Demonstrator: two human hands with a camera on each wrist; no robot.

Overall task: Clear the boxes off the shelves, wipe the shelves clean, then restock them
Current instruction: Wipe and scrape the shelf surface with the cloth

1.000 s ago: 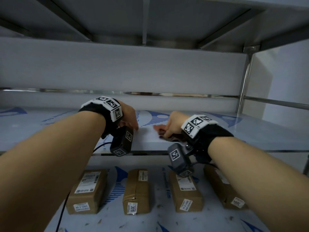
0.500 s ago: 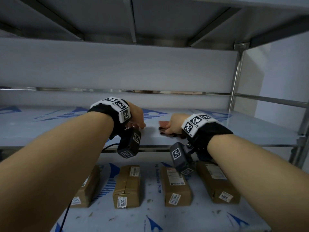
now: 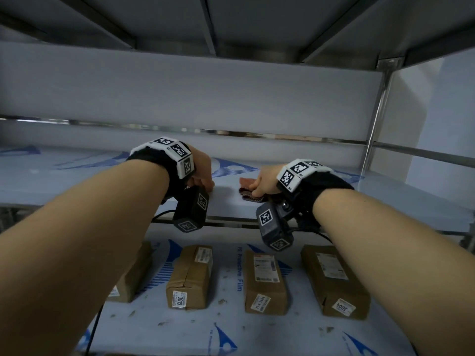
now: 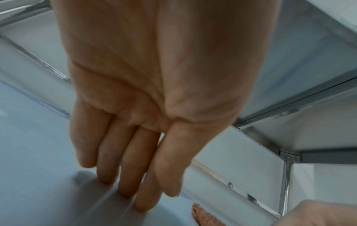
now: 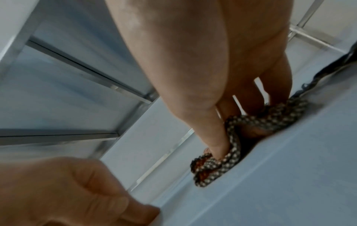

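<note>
On the bare upper shelf (image 3: 385,199), my right hand (image 3: 253,190) grips a bunched brown, dotted cloth (image 3: 245,181) near the front edge. In the right wrist view, the thumb and fingers (image 5: 208,137) bear down on the cloth (image 5: 212,168), which folds up around them. My left hand (image 3: 209,185) rests beside it to the left, empty. Its straight fingers (image 4: 123,175) touch the shelf with their tips. Several brown cardboard boxes (image 3: 189,276) with white labels lie in a row on the lower shelf (image 3: 231,330).
A steel rail (image 3: 231,132) runs along the back of the upper shelf, and a steel post (image 3: 375,119) stands at its right. Another shelf (image 3: 231,21) hangs close overhead. Dirt specks dot the lower shelf's film.
Both hands stay close together near the upper shelf's front edge, the right one still on the cloth. My head has shifted, so the whole row of boxes sits further right in view.
</note>
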